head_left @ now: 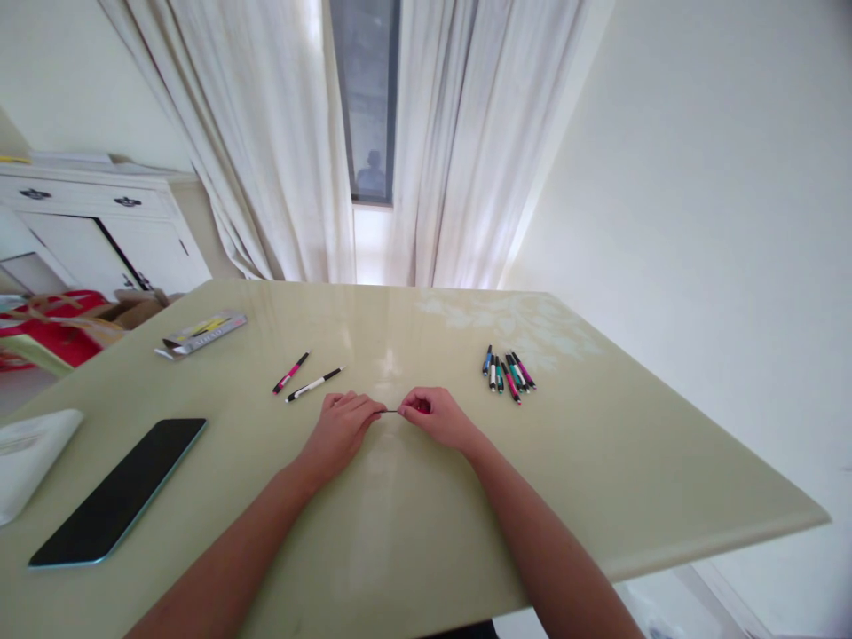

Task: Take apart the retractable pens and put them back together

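Note:
Near the middle of the table, my left hand (341, 435) is closed, its fingertips pinching one end of a thin dark rod (389, 411) that looks like a pen refill. My right hand (439, 415) pinches the other end. Tucked in the curled right fingers is a red pen part (423, 407), mostly hidden. Left of my hands lie a pink and black pen (291, 373) and a white and black pen (315, 385), apart from each other. To the right, several pens (509, 373) in blue, white, green, pink and purple lie bunched together.
An open pen box (203, 334) lies at the table's back left. A dark tablet (123, 488) and a white packet (33, 457) are at the left. Behind the table (599, 444) hang curtains (266, 133); a white cabinet (99, 213) and red bags (63, 324) stand beyond its left side.

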### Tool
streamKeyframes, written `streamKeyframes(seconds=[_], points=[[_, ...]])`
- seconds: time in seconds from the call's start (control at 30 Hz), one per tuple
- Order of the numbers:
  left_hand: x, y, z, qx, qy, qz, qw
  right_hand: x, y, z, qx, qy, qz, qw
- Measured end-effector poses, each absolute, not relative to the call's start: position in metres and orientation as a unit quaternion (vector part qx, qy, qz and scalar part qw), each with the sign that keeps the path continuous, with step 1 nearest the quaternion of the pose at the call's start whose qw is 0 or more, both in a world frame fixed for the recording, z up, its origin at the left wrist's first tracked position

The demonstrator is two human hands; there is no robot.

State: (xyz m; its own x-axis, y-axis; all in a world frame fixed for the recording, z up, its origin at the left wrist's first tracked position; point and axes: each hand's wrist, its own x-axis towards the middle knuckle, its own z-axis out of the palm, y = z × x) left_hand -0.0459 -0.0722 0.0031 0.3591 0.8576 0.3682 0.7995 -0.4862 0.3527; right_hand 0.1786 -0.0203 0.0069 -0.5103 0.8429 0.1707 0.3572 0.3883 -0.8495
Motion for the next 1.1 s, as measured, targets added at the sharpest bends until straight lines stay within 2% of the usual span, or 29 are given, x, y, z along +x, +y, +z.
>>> streamKeyframes(seconds=[0.23,0.5,0.83,1.1], points=[[-0.047,-0.067,-0.005,0.807,0.496,0.303,0.104,0.179,-0.018,0.005,-0.384,-0.762,0.397,0.339],[-0.051,-0.063,-0.007,0.775,0.471,0.395,0.149,0.181,-0.016,0.004,-0.363,-0.754,0.438,0.328],[-0.047,-0.067,0.001,0.711,0.512,0.429,0.220,0.182,-0.015,0.000,-0.351,-0.759,0.445,0.321],[-0.051,-0.064,0.002,0.667,0.511,0.476,0.261,0.182,-0.015,0.004,-0.339,-0.749,0.431,0.372]])
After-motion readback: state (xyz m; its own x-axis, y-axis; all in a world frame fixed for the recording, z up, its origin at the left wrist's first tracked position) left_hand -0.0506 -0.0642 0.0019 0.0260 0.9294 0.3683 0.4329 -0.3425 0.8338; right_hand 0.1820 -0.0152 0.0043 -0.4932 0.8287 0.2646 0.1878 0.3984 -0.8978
